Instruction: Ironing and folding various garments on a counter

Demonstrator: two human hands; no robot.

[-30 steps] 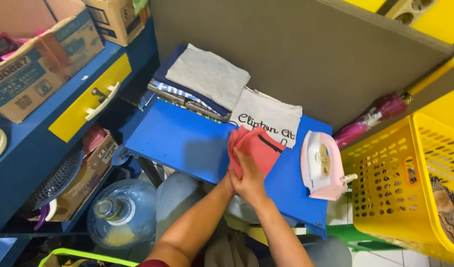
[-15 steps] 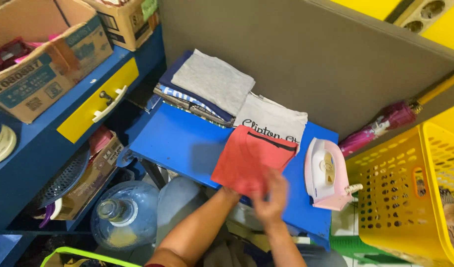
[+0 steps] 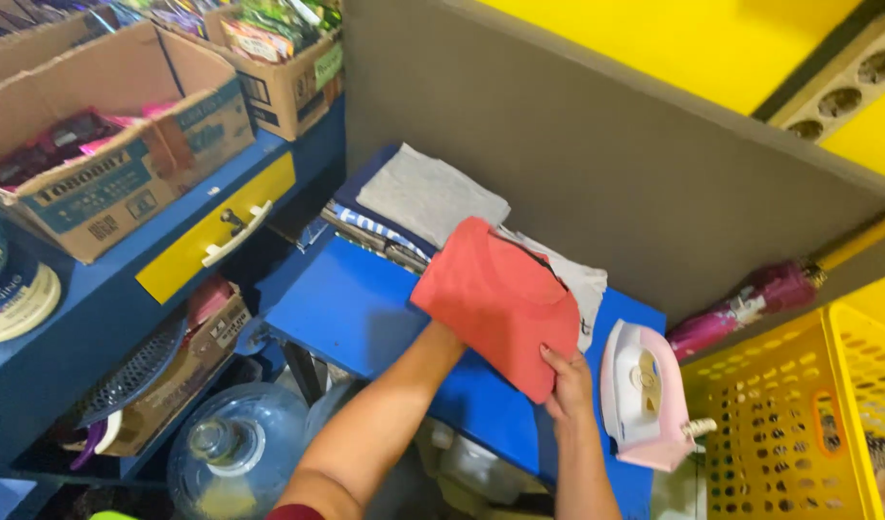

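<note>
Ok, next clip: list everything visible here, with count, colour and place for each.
folded garment: one, coral red, held above the board
ironing board: one, blue, centre
folded clothes stack: one pile, grey, white and navy, board's far end
iron: one, pink and white, board's right end
basket: one, yellow, right
bottle: one, magenta, against the grey wall
cardboard boxes: two at least, brown, blue shelf on the left
drawer: one, yellow
water jug: one, clear, floor
left hand: hidden under the garment
right hand: grips the garment's lower edge
</note>
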